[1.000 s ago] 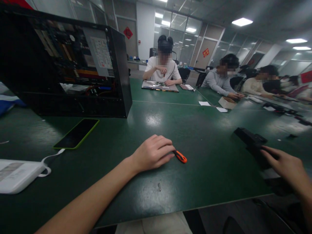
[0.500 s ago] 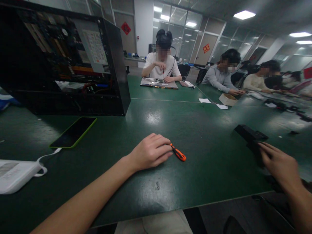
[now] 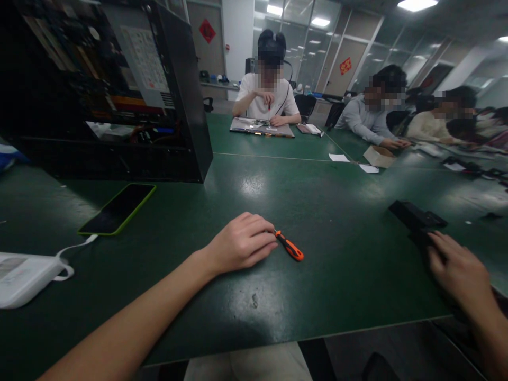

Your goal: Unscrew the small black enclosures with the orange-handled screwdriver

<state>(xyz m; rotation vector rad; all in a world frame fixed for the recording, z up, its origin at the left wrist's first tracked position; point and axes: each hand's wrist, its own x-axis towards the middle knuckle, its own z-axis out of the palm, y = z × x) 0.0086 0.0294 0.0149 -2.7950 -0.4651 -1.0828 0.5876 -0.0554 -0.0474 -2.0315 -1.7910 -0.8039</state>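
My left hand (image 3: 242, 241) rests on the green table with its fingers curled together. Out from under its fingertips comes a small orange-and-black screwdriver (image 3: 290, 246), its handle lying on the tabletop. The fingers hide most of the shaft. At the right, my right hand (image 3: 460, 270) is closed around the near end of a dark, elongated black object (image 3: 415, 216). Motion blur and the hand obscure part of that object, so its kind is unclear.
An opened black computer case (image 3: 186, 100) stands at the left. Before it lie a green-edged phone (image 3: 119, 209) and a white device (image 3: 27, 278), joined by a white cable. Across the table (image 3: 317, 201), a person (image 3: 266, 98) works on a flat panel (image 3: 262, 127); others sit right.
The view has tilted down slightly and shifted. My left hand has drawn a little left, showing slightly more of the screwdriver. My right hand stays at the black object.
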